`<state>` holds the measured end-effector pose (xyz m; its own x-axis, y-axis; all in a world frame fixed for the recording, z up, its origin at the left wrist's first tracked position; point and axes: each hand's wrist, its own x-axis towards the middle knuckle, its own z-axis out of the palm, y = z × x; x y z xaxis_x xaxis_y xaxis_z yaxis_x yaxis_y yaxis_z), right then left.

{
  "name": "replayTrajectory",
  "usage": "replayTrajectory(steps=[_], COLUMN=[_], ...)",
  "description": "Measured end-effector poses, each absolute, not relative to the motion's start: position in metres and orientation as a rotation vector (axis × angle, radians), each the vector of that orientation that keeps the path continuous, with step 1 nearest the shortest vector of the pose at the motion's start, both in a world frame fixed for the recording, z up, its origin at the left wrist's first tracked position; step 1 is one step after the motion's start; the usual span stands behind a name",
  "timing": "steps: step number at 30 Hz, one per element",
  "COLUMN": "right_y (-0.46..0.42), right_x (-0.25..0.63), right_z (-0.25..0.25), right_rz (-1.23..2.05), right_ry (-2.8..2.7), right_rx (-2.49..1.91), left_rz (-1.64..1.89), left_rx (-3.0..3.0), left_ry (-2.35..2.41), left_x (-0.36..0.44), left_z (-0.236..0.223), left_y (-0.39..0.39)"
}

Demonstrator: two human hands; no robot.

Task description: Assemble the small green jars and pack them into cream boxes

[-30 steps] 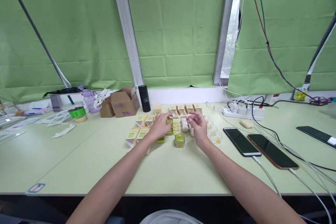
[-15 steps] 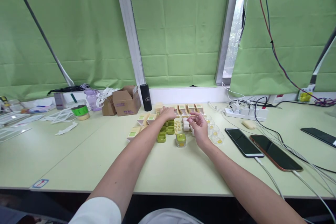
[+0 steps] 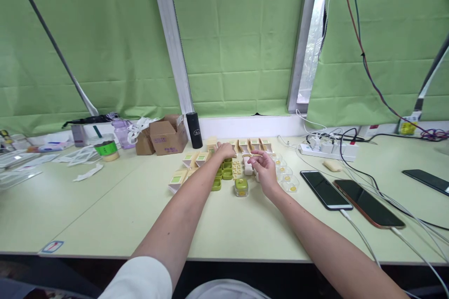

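My left hand (image 3: 225, 151) reaches to the back of the layout, beside the row of small open cartons (image 3: 255, 145) with green panels. Its fingertips point down and are mostly hidden, so whether they hold anything does not show. Under that forearm stand small green square tubs (image 3: 228, 174). My right hand (image 3: 265, 168) hovers by the white pieces (image 3: 248, 167), thumb and fingers apart, nothing visible between them. Clear containers with yellow spots (image 3: 291, 184) lie to its right. Small yellow pieces (image 3: 236, 169) form rows between the hands. A clear box with a green lid (image 3: 241, 187) stands in front.
More cartons (image 3: 177, 180) stand at the left. Behind are cardboard boxes (image 3: 170, 138) and a black cylinder (image 3: 194, 131). Phones (image 3: 326, 189) with cables and a power strip (image 3: 329, 151) occupy the right. A green tape roll (image 3: 107, 150) sits far left.
My left forearm has swung slightly to the right, and its hand stays near the back cartons. My right hand has barely moved. The view has shifted a little.
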<state>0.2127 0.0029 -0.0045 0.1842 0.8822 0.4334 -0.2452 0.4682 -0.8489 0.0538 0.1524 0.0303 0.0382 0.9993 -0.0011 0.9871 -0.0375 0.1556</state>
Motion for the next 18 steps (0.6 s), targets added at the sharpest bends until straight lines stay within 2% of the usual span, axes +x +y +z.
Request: replayTrajectory(steps=[7,13,18], right_y=[0.003,0.008,0.011], right_x=[0.215,0.216,0.216], right_z=[-0.001,-0.004,-0.005], right_rz=[0.887,0.805,0.671], right_ry=[-1.119,-1.179,-1.323], right_rx=[-0.734,-0.820,-0.942], left_rz=[0.375,0.607,1.084], left_rx=[2.275,2.477,2.839], left_ry=[2.146,2.108,1.839], left_x=[0.033,0.015,0.014], left_z=[0.060,0.073,0.055], left_y=[0.131,0.074,0.006])
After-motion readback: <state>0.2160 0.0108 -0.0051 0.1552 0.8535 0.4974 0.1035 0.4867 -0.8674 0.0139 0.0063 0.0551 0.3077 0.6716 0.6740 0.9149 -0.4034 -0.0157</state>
